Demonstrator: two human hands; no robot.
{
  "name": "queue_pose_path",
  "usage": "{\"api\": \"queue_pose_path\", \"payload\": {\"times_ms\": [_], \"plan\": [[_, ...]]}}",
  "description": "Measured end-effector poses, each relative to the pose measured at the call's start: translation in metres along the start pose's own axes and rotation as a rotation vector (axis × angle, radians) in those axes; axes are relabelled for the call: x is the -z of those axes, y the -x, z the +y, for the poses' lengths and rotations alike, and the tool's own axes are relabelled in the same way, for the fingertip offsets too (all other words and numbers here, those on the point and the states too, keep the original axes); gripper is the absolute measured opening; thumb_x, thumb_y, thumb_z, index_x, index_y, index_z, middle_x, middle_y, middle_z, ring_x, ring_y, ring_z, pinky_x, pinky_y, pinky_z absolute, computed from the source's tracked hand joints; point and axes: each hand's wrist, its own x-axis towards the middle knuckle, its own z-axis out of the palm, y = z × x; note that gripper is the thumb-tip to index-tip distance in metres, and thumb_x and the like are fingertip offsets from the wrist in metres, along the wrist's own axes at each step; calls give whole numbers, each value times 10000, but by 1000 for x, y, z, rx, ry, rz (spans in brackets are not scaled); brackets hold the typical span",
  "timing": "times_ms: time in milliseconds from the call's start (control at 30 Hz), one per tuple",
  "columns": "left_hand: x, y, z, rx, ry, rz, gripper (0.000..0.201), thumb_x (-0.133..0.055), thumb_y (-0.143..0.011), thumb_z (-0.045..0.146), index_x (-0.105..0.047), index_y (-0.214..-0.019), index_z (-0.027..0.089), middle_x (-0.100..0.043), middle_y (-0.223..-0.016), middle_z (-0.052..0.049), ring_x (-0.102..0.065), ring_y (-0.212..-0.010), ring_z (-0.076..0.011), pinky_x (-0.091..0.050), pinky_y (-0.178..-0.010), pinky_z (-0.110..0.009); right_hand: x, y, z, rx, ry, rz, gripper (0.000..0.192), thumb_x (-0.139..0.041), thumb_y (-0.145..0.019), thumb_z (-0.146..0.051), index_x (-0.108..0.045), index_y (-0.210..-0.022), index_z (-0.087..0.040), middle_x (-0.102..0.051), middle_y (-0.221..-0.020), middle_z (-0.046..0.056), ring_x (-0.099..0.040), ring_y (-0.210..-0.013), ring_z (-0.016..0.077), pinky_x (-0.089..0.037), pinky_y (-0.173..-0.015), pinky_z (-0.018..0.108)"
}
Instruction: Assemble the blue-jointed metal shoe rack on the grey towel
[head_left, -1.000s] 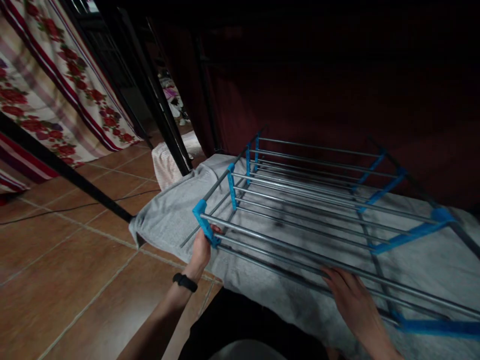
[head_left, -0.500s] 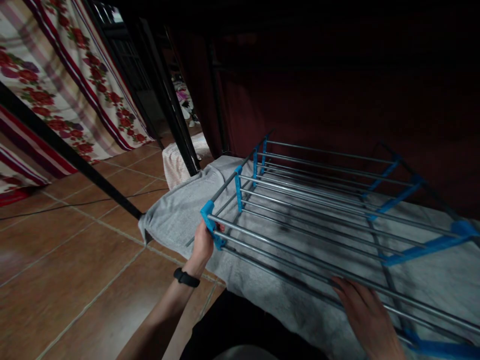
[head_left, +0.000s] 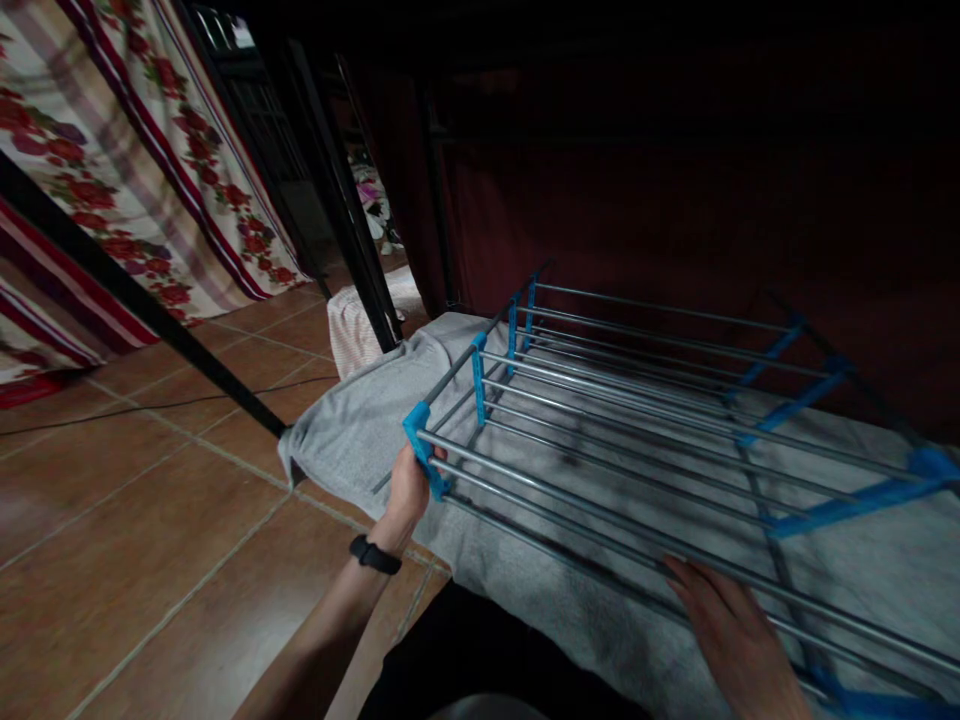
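Note:
A rack of grey metal tubes point(head_left: 600, 505) joined by bright blue plastic brackets point(head_left: 480, 380) rests on a grey blanket point(head_left: 360, 415). It looks like a shoe rack. At its near left corner, my left hand point(head_left: 409, 490) is closed round the blue end bracket, with the fingertips partly hidden behind it. My right hand point(head_left: 739, 635) lies at the front tubes, its fingers bent over a lower tube just beneath the top one. What its thumb does is hidden. The rack's near right end runs out of view.
Black metal posts point(head_left: 349, 200) and a slanting black bar point(head_left: 150, 310) frame the left side. A dark red cloth point(head_left: 637, 220) hangs behind the rack. Flowered curtains point(head_left: 150, 160) hang at the left, above a tiled floor point(head_left: 165, 520) crossed by a thin black cable point(head_left: 172, 403).

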Motion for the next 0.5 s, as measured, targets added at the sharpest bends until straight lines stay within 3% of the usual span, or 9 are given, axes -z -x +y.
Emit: {"api": "queue_pose_path", "payload": {"times_ms": [300,500], "plan": [[0,-2,-2,-8,27,-17,288,-586,-751,461,-502,-634,212,-497,-505,37,-578,-556,-143,-453,-530,-236,-2,-2,4,115,120,-18,276,-490,-1009,-133,-667,-1214,-184,-668,-1212,39,-625,-996,205,-472,-907,353],[-3,3,0,-5,8,-27,299,-567,-768,475,-493,-637,218,-490,-507,31,-562,-551,-149,-458,-533,-246,6,-13,-1,104,107,13,255,-466,-1029,-145,-674,-1176,-158,-672,-1209,40,-630,-963,207,-466,-873,364]]}}
